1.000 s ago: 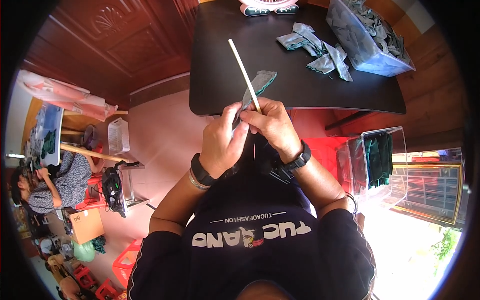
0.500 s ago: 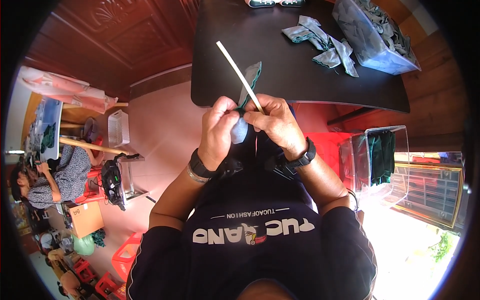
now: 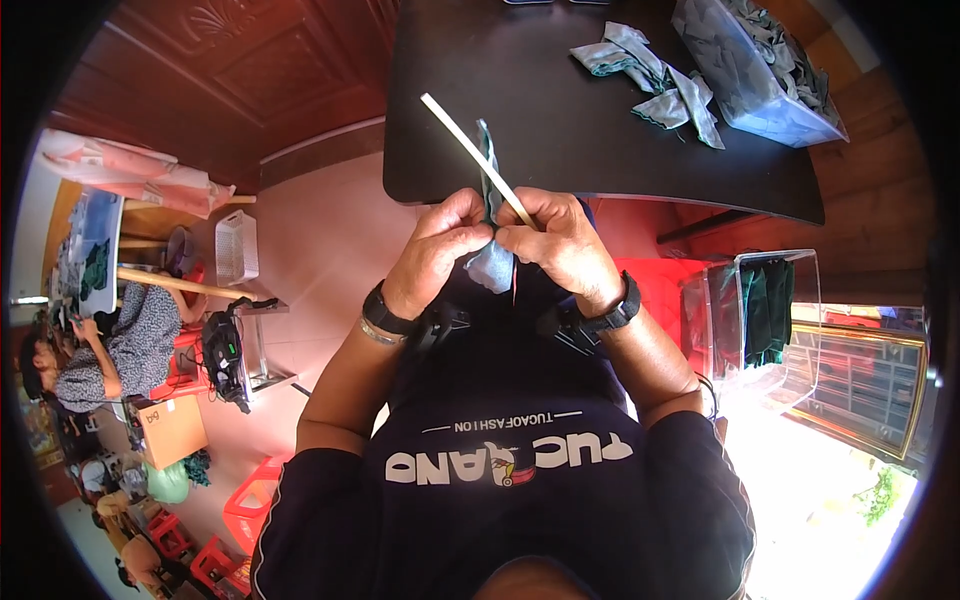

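Observation:
My left hand (image 3: 437, 248) and my right hand (image 3: 562, 243) meet at the near edge of a black table (image 3: 530, 150). Together they pinch a small piece of grey-green fabric (image 3: 491, 262) that hangs between the fingers. A long pale stick (image 3: 470, 153) runs through the fabric and points up and to the left over the table; my right hand grips its lower end. Both wrists carry dark bands.
Loose grey-green fabric pieces (image 3: 650, 75) lie on the far right of the table beside a clear bag of more fabric (image 3: 760, 60). A clear bin (image 3: 765, 320) with dark green cloth stands at my right. Another person (image 3: 90, 350) sits at far left near a white basket (image 3: 237, 248).
Both hands have stayed together on the fabric and stick. The stick's free end has shifted slightly left and lower in the view as the head moved.

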{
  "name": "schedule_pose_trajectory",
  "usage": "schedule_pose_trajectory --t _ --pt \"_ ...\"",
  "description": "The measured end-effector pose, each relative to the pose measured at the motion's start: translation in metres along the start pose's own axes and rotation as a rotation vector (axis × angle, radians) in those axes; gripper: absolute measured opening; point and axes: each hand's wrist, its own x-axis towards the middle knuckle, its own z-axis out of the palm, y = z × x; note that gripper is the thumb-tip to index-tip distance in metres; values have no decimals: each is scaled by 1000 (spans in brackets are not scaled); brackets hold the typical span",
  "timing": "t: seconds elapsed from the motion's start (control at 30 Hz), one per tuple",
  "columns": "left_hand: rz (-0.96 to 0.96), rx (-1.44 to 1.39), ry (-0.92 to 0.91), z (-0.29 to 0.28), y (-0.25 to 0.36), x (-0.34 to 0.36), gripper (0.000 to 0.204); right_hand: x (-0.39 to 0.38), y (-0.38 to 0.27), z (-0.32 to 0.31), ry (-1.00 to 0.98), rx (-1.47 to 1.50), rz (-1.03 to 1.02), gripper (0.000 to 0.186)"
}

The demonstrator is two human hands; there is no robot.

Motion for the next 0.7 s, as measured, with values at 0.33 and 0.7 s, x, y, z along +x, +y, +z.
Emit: schedule_pose_trajectory --t 0.33,0.7 --pt "257 542 287 20 6 -5 17 -5 -3 12 52 -170 -75 7" --pt "58 -325 350 21 -1 -15 10 -2 9 22 279 -512 -443 6"
